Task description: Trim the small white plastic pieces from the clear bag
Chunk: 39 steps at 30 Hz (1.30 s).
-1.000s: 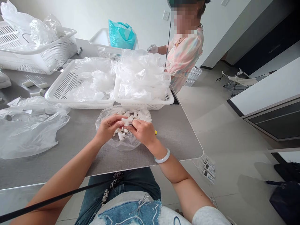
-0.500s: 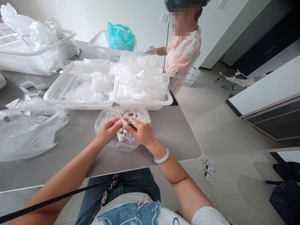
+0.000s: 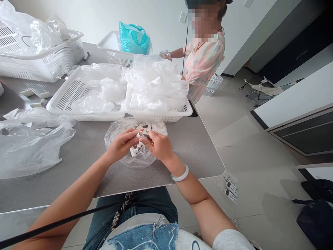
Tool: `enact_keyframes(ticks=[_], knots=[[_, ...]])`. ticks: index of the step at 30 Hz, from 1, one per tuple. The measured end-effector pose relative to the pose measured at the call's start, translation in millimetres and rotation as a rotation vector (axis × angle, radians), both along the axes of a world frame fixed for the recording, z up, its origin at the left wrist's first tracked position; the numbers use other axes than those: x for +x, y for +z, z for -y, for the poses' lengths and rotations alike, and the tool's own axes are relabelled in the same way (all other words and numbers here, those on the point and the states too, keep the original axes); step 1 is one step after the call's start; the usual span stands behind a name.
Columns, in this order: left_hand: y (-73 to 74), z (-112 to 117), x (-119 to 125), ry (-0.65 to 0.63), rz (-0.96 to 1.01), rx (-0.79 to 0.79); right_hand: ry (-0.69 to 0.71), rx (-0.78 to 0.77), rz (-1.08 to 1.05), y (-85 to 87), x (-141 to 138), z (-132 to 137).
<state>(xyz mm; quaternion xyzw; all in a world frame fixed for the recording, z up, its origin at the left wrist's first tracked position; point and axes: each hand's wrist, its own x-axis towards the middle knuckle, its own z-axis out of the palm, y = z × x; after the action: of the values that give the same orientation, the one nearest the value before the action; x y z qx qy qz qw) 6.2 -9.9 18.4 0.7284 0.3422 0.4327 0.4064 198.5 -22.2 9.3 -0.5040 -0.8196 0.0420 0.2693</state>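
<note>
Grey tabletop (image 3: pixel 192 149), left hand (image 3: pixel 121 144) closed on a white tube (image 3: pixel 140 134), right hand (image 3: pixel 158 146) pinching a dark tool (image 3: pixel 148 138)

Plastic bag (image 3: pixel 140 161) on table (image 3: pixel 187 149) — two baskets (image 3: pixel 156 117) behind (adjoining).

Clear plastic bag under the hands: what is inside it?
Many short white tubular pieces fill the clear plastic bag; one is held between the left hand and right hand. Those hands and the bag's crumpled folds hide whatever lies beneath.
</note>
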Motion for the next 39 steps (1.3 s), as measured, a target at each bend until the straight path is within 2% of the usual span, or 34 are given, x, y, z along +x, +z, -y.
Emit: enact_keyframes(ticks=[8,11,18,22,28,32,39], knots=[[-5.4,1.7,0.6,0.166,-0.086,0.147,-0.06,0.125,-0.012,-2.5,-4.9,4.7],[-6.4,2.9,2.8,0.191,-0.065,0.162,-0.068,0.113,-0.011,-1.7,-5.1,5.2],[-9.1,4.1,4.0,0.203,-0.03,0.135,-0.022,0.057,0.019,-2.0,-5.2,5.7],[-9.4,4.5,4.6,0.179,0.014,0.117,-0.047,0.036,-0.003,-1.7,-4.6,5.5],[-10.5,4.5,4.3,0.191,0.064,0.126,-0.026,0.083,-0.02,-0.4,-5.9,6.3],[-7.4,3.8,2.2,0.129,0.11,0.086,-0.047,0.095,-0.054,0.6,-5.3,6.1],[-6.9,2.4,0.4,0.139,0.121,0.083,-0.063,-0.007,-0.118,0.8,-3.0,4.0]])
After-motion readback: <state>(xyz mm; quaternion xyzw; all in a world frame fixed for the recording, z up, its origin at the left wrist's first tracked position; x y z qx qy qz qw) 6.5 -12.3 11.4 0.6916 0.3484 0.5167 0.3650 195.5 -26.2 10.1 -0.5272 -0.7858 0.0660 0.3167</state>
